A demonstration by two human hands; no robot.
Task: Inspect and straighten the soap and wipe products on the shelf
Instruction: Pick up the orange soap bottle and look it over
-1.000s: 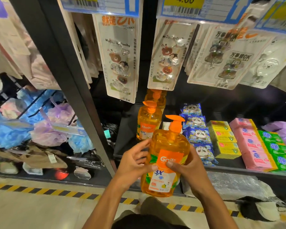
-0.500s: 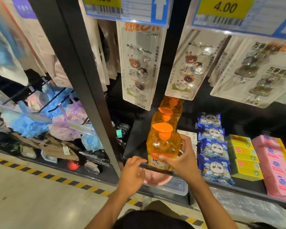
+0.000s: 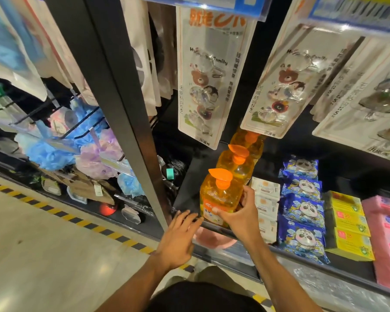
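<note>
Head view: right hand (image 3: pixel 239 218) is gripping front soap bottle (image 3: pixel 218 199) on shelf (image 3: pixel 187 199); left hand (image 3: pixel 178 239) is hovering beside it, fingers spread.

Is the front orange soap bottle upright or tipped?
Upright: the front soap bottle stands with its pump on top, like the bottles behind; the right hand grips its side.

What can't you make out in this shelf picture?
Head view only:
Front soap bottle label: partly covered by the right hand.
Rearmost bottle: top hidden behind a hanging card.
Price tags: cut off by top edge, blurred.
Pink boxes: cut off by right edge.
</note>
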